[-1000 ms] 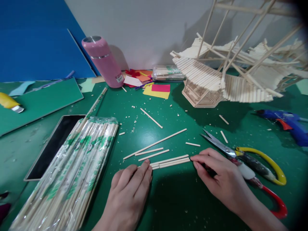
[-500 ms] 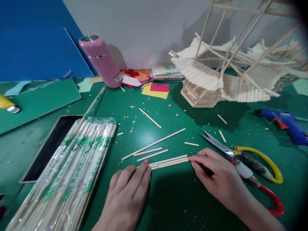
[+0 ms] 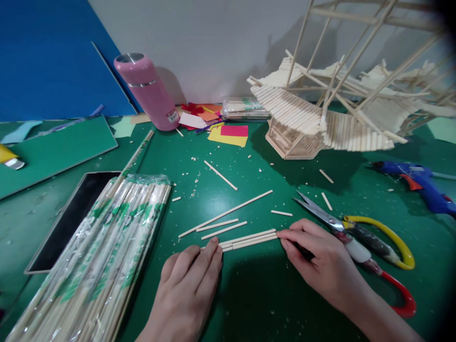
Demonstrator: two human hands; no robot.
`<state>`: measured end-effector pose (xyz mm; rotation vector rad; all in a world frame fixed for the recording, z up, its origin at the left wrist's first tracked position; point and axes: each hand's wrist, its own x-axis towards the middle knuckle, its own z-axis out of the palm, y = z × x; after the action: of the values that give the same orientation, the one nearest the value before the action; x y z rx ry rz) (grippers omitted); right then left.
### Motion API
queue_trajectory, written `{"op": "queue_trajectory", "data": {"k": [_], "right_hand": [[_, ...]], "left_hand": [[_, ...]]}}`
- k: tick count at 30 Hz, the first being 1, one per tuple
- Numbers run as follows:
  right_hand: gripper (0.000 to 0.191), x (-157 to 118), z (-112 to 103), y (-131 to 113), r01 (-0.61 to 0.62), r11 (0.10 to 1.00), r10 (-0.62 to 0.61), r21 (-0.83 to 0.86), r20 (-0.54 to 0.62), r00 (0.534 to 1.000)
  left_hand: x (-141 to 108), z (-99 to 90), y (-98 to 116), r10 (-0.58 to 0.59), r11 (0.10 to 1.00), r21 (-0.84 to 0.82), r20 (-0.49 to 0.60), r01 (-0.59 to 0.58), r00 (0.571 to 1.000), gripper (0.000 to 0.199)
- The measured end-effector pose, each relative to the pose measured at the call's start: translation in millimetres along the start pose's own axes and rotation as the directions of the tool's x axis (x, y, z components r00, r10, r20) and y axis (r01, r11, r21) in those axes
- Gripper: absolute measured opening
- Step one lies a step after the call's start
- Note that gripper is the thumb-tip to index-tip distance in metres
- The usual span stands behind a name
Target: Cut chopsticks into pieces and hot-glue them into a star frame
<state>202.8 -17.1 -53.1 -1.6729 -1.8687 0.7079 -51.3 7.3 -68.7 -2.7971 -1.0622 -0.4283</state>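
Note:
Several thin wooden sticks (image 3: 249,238) lie side by side on the green table, touching each other. My left hand (image 3: 188,287) presses its fingertips on their left ends and covers those ends. At their right ends, my right hand (image 3: 317,261) pinches the tips between thumb and forefinger. Just beyond them lie two short sticks (image 3: 223,230) and a longer stick (image 3: 228,213). Scissors (image 3: 338,225) with one yellow and one red handle rest open beside my right hand.
Wrapped stick bundles (image 3: 107,247) lie at left over a black panel (image 3: 67,228). Behind stand a pink bottle (image 3: 149,95) and a wooden stick model (image 3: 295,114). Coloured paper (image 3: 228,137) lies near the wall, a blue glue gun (image 3: 420,180) at right, and a cutter (image 3: 10,156) at far left.
The whole view has shifted slightly, so things sit a little further left. Both hands keep the same hold on the sticks.

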Motion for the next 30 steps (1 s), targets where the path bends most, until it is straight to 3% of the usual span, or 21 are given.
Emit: {"op": "queue_trajectory", "data": {"k": [5,16,30], "right_hand": [[0.018,0.6,-0.6,0.0,-0.002,1.0,0.002,0.0,-0.003,1.0],[0.015,-1.2,-1.1,-0.5,0.005,1.0,-0.005,-0.01,0.001,1.0],[0.018,-1.0,-1.7,-0.8,0.018,1.0,-0.018,-0.008,0.009,1.0]], "left_hand": [[2.2,-1.3,2.1,-0.005,1.0,-0.024,-0.014,0.005,1.0,0.031],[1.1,1.4,9.6,-0.163,0.976,-0.151,-0.025,0.157,0.986,0.031],[0.9,-1.0,2.6,-0.013,1.0,-0.023,0.002,0.014,1.0,0.031]]}}
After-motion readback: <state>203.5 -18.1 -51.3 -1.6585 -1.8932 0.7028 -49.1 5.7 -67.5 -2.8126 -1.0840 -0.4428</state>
